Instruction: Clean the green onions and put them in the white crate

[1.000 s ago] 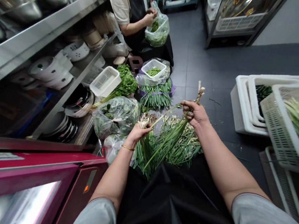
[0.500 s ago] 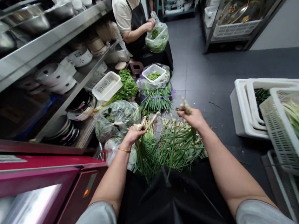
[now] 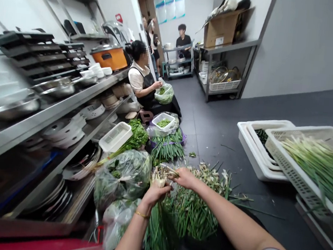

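Observation:
In the head view my left hand is closed around a bunch of scallions, their white root ends pointing away from me and the green leaves hanging towards my lap. My right hand is close beside it, fingers pinched on thin pale scallion stalks at the bunch's root end. How many stalks it grips I cannot make out. Under and beyond my hands, a loose heap of scallions and pale peelings covers the floor.
To the left are tied plastic bags of greens, a white basket and a steel shelf of dishes. Ahead, a seated co-worker holds a bag of greens. A white crate of scallions stands at right.
My right hand has moved left and in beside my left hand; the clump of peelings it held is no longer in it. The view has tilted up, showing more of the room.

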{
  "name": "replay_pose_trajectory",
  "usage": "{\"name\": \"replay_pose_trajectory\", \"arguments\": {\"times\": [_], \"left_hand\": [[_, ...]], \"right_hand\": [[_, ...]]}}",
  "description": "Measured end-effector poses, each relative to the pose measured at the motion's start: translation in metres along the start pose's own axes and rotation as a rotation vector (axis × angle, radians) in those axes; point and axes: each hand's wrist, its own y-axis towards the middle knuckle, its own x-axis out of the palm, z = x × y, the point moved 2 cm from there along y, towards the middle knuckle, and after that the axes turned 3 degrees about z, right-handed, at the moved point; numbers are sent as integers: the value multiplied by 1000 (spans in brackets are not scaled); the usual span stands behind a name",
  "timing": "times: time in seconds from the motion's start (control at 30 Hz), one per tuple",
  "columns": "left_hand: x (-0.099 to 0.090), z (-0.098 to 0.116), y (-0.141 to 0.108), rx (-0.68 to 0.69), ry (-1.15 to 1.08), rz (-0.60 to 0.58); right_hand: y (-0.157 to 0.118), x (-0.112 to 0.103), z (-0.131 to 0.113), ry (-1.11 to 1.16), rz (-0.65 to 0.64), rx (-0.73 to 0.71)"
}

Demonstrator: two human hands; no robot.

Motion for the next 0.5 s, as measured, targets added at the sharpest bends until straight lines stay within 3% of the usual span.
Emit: {"name": "replay_pose_trajectory", "arguments": {"times": [0.17, 0.27, 0.37, 0.5], "left_hand": [[-8, 8, -10, -16, 105, -55], [-18, 8, -12, -2, 137, -44], [-32, 6, -11, -3, 98, 51], [-47, 5, -13, 40, 32, 229]], "right_hand": [[-8, -20, 11, 145, -96, -62], [-7, -38, 21, 317, 87, 35], [-3, -51, 33, 478, 230, 194], [2, -38, 37, 473, 117, 256]]}}
